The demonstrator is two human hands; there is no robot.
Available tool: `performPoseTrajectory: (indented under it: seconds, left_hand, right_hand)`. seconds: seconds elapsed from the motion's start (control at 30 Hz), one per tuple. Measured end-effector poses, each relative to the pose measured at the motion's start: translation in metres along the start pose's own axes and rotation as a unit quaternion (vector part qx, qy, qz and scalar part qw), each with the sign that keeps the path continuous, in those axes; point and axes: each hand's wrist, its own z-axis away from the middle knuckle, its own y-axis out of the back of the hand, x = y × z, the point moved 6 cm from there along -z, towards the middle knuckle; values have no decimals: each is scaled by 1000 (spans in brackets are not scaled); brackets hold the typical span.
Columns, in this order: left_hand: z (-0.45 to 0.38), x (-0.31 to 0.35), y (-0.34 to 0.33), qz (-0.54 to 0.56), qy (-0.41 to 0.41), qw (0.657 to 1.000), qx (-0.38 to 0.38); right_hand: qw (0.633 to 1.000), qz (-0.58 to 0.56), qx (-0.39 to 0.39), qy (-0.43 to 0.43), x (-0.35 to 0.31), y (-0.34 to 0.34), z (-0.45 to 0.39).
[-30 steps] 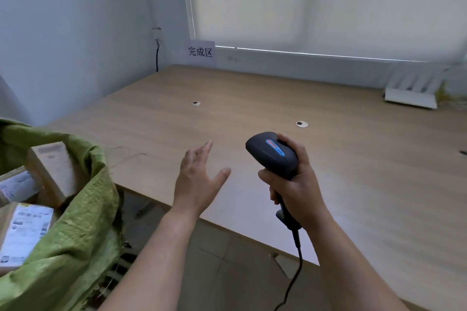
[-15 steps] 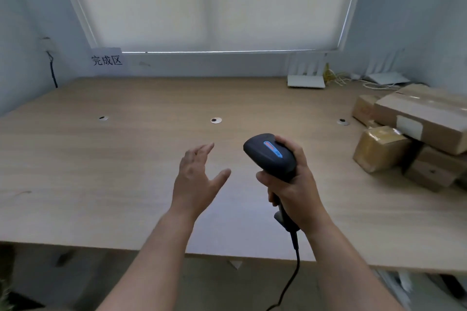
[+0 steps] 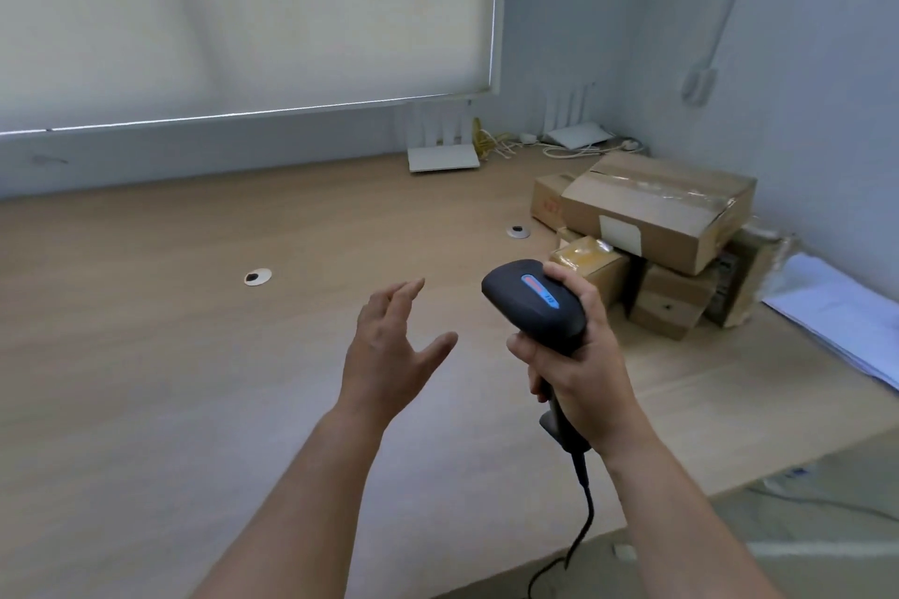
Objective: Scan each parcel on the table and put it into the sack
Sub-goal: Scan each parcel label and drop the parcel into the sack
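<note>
Wooden table [image 3: 170, 355] filling the lower and middle frame, seen from above; a drawn roller blind [image 3: 243, 15] occupies the upper left. Stack of cardboard parcels at right of centre against the wall: a large taped parcel [image 3: 656, 209] lies on top, resting on a small parcel wrapped in yellowish tape [image 3: 591, 265] and a plain small parcel [image 3: 674, 302], with a further parcel [image 3: 547, 199] behind at the left; none is touched by either hand. White sheets [image 3: 836, 306] lie at the right edge. Right hand [image 3: 579, 365], lower centre-right, with fingers curled round the grip of a black barcode scanner [image 3: 535, 297], head tilted up and left, cable [image 3: 584, 516] trailing down. Left hand [image 3: 394, 350], centre, held above the table, fingers spread and relaxed, holding nothing. Two white routers [image 3: 442, 156] stand at the far edge; two round cable grommets [image 3: 257, 277] sit in the tabletop
</note>
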Motion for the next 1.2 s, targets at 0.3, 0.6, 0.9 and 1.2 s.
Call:
performPoseTrajectory:
  seconds: [0.3,0.6,0.9,1.2]
  left_hand:
    - [-74,41,-65,15,-79,994,-69]
    - [-119,113,-123,13,-142,985,-96]
    - [-148,198,-184,-16,-135,987,-86]
    - [-170,228,-257,-63,-29,993,-96]
  right_hand:
    - [996,39,81,-6,2,58,-42]
    - [991,37,128,7,4,138,-69]
    - [992,43,118,26,8,245,-112]
    - [992,75,90,44,23,340,-177]
